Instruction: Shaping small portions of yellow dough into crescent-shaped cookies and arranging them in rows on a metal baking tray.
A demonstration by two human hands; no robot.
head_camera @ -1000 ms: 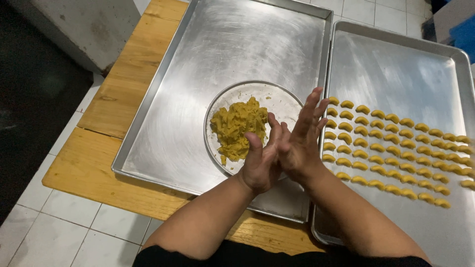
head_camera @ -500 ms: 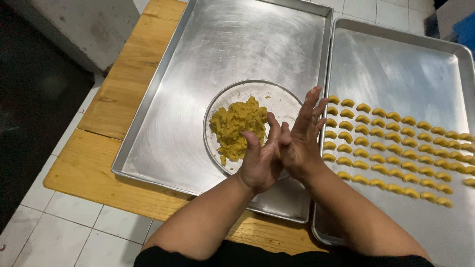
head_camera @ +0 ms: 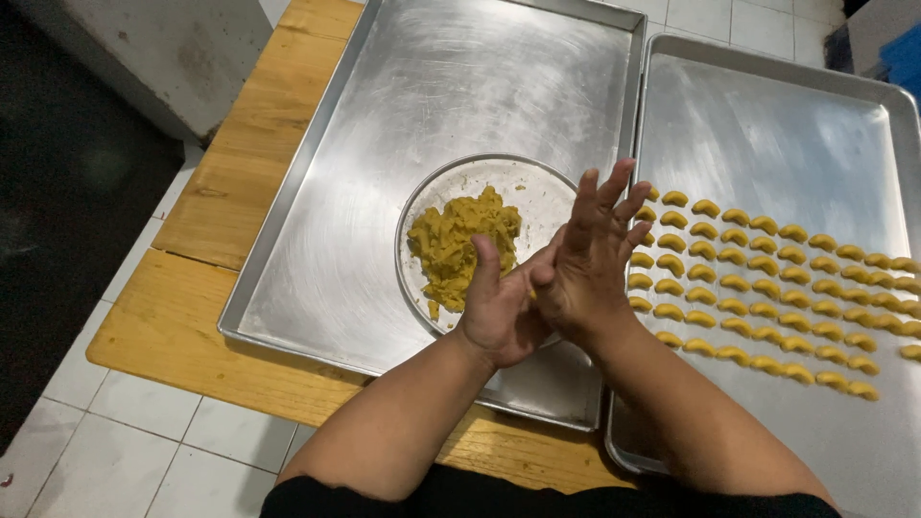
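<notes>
Here the left hand point(head_camera: 499, 312) and right hand point(head_camera: 585, 264) press palm to palm, fingers point(head_camera: 614, 197) straight and slightly fanned; whatever sits between them is hidden. The yellow dough point(head_camera: 460, 245) heaped on the round plate point(head_camera: 547, 197) looks soft, crumbly, light, best pinched off gently. Small matte crescents point(head_camera: 767, 288) line the right steel tray point(head_camera: 767, 125).

A low wooden table point(head_camera: 206, 216) stands on a white tiled floor point(head_camera: 115, 432). A grey concrete block point(head_camera: 163, 53) is at its far left, beside a dark floor area point(head_camera: 58, 240). Something blue point(head_camera: 902, 58) shows top right
</notes>
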